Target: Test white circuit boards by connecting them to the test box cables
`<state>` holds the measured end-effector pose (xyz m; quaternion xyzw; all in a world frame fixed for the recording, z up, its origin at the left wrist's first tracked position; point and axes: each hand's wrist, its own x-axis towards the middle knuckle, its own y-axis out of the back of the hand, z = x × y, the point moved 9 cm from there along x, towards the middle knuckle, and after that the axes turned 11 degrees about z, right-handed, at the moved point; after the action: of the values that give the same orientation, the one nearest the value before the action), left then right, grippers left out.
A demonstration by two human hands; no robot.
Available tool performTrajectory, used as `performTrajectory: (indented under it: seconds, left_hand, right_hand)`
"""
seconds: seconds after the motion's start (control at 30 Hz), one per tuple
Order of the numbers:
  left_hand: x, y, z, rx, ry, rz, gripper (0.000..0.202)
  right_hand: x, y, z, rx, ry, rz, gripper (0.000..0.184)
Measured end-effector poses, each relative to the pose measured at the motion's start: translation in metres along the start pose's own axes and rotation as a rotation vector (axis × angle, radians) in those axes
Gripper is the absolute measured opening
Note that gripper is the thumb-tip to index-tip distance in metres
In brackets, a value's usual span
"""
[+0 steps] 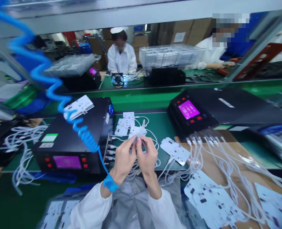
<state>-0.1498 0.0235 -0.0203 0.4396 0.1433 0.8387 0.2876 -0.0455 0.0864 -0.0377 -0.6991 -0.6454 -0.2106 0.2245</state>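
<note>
Both my hands are raised together over the green bench. My left hand [124, 157], with a blue wrist strap [110, 183] on a coiled blue cord [59, 92], pinches a small white piece [138, 133] from the left. My right hand [147, 156] pinches the same piece from the right. The piece is small and blurred; it looks like a white circuit panel or connector with a white cable [152, 135] running from it. More white panels [125, 124] lie on the bench just beyond my fingers.
A black tester with a magenta screen [66, 141] stands at left, another [193, 113] at right, with several white cables [217, 152] plugged in. White circuit panels [209, 197] lie on brown cardboard at right. Across the bench sit two people in white coats [121, 57].
</note>
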Motion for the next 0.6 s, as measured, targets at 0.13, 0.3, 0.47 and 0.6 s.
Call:
performTrajectory:
  seconds: [0.13,0.3,0.47,0.6]
  left_hand:
    - [-0.006,0.038,0.009,0.072,-0.009,0.008,0.042]
    - [-0.048,0.123,0.027,0.289,0.09,0.105,0.054]
    - [-0.088,0.149,-0.002,0.504,0.323,0.043,0.064]
    - [-0.096,0.135,-0.016,0.493,0.357,0.019,0.065]
  right_hand:
    - [0.002,-0.019,0.014,-0.001,-0.082,-0.083,0.019]
    - [-0.006,-0.048,0.042,-0.026,-0.215,-0.17,0.036]
    - [-0.018,-0.07,0.064,-0.037,-0.345,-0.249,0.054]
    - [-0.022,-0.073,0.07,-0.04,-0.405,-0.282,0.068]
